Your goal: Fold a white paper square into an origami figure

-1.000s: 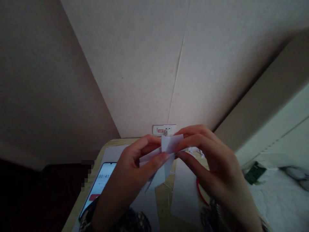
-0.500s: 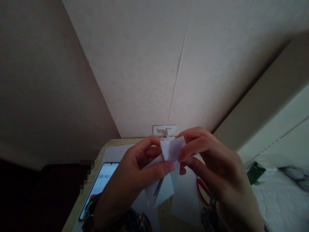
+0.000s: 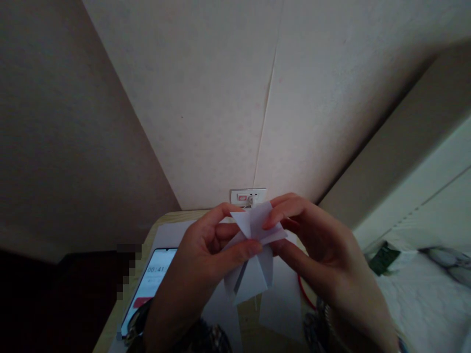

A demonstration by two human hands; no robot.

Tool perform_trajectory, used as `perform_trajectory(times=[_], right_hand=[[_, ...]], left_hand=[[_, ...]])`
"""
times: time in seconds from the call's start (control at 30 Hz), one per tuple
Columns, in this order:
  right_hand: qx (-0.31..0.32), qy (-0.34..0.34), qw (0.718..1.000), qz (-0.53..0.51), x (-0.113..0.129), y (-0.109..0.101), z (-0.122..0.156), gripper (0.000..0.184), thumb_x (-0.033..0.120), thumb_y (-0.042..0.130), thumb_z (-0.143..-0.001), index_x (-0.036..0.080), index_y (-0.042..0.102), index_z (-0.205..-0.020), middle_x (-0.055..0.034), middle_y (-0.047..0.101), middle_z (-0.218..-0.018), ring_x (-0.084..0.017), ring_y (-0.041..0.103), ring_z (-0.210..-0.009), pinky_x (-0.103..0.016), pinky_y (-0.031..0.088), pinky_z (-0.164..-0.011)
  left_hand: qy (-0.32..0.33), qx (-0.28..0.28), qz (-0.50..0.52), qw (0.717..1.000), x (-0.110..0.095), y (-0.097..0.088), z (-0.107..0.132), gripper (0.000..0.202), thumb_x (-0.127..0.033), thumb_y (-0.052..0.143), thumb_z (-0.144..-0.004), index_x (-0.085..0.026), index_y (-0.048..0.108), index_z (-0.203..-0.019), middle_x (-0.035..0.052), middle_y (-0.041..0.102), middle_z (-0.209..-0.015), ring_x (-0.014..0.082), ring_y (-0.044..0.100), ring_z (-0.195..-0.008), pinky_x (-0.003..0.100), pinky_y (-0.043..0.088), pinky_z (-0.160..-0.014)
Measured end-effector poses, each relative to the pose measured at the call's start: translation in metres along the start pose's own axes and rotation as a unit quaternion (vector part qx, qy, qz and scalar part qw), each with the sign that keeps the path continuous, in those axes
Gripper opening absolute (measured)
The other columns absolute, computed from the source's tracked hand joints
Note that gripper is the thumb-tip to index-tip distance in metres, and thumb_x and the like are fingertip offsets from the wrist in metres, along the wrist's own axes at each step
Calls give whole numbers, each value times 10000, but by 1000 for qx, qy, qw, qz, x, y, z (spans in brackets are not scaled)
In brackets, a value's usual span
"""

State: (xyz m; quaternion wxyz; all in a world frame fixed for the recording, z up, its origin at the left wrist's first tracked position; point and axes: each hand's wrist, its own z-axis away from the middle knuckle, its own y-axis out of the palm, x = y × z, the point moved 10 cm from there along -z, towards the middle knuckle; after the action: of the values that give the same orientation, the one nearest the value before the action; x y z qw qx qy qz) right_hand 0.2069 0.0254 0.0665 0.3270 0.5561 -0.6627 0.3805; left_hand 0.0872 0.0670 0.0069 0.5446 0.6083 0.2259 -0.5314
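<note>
A piece of white paper, folded into several pointed flaps, is held above the table between both hands. My left hand pinches its middle, the thumb lying across the front and the fingers behind. At the upper right flap, my right hand grips the paper with its index finger on top and thumb below. One flap points up to the left and another sticks out to the right. Part of the paper's back is hidden by my fingers.
On the wooden table lie white paper sheets and a phone showing a timer. A red loop shows by my right wrist. A socket with a plug is on the wall behind. White bedding lies at right.
The upper flaps have spread wider, one now pointing further left and another jutting right. My right fingers have shifted slightly left with the paper. The red scissors handle is now more covered.
</note>
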Motion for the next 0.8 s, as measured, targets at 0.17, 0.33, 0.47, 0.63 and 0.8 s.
perform_trajectory(times=[0.17,0.33,0.47,0.63,0.8], right_hand=[[-17,4,1000,2,-1,-3,2,205,72,644,-926,268,676,-975,22,711,-983,-146,676,-933,-266,545,-789],[-68,-28,996,48,7,-13,6,295,132,787,-833,289,624,-1022,30,685,-1150,-154,644,-1058,-252,533,-824],[-77,-40,989,122,9,-13,2,156,178,754,-875,262,623,-877,6,668,-1107,-182,628,-1042,-309,507,-841],[-104,-31,982,156,10,-18,1,169,143,664,-935,243,660,-799,-9,662,-1059,-179,635,-996,-335,498,-858],[-125,-16,981,150,6,-24,3,224,144,678,-949,241,671,-747,-14,676,-979,-187,651,-966,-339,514,-855]], left_hand=[[-14,-3,-3,1000,1,2,-1,265,-100,919,-653,-243,724,-761,-84,762,-589,124,726,-536,174,552,-536],[35,-38,-33,998,-6,-1,0,232,-147,905,-706,-239,722,-814,-54,803,-636,135,732,-556,180,545,-542],[59,-63,-59,994,-10,-4,1,244,-165,912,-689,-233,705,-799,-59,795,-610,150,739,-558,180,532,-518],[48,-41,-66,996,-8,-2,-3,250,-148,885,-715,-249,703,-855,-56,825,-664,178,796,-655,197,572,-582],[13,-9,-50,999,-1,1,-6,242,-175,891,-739,-240,697,-869,-42,840,-702,184,799,-630,219,597,-585]])
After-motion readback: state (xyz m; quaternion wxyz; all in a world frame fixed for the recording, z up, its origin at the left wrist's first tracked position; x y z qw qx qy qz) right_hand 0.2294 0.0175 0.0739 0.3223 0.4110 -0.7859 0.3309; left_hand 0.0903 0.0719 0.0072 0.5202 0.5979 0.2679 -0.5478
